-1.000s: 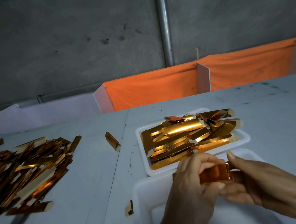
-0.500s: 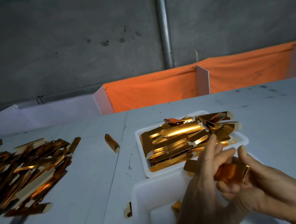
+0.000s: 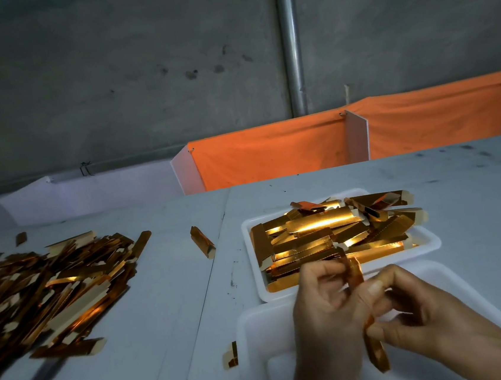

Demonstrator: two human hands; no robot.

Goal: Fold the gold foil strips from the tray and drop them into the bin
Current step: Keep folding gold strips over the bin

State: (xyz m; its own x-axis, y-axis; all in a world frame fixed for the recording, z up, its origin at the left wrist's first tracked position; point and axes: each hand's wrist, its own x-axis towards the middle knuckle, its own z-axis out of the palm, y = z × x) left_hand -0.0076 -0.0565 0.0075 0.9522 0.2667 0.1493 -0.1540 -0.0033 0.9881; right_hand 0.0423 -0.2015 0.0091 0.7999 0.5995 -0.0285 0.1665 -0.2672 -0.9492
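Both your hands pinch one gold foil strip (image 3: 369,326), which stands nearly on end over the near white bin (image 3: 257,322), its long axis running from far to near. Your left hand (image 3: 323,303) grips the far upper end; your right hand (image 3: 416,311) holds it lower, nearer you. The loaded tray (image 3: 431,243) lies just beyond. The strip is already above the bin, so the drop looks to be straight down.
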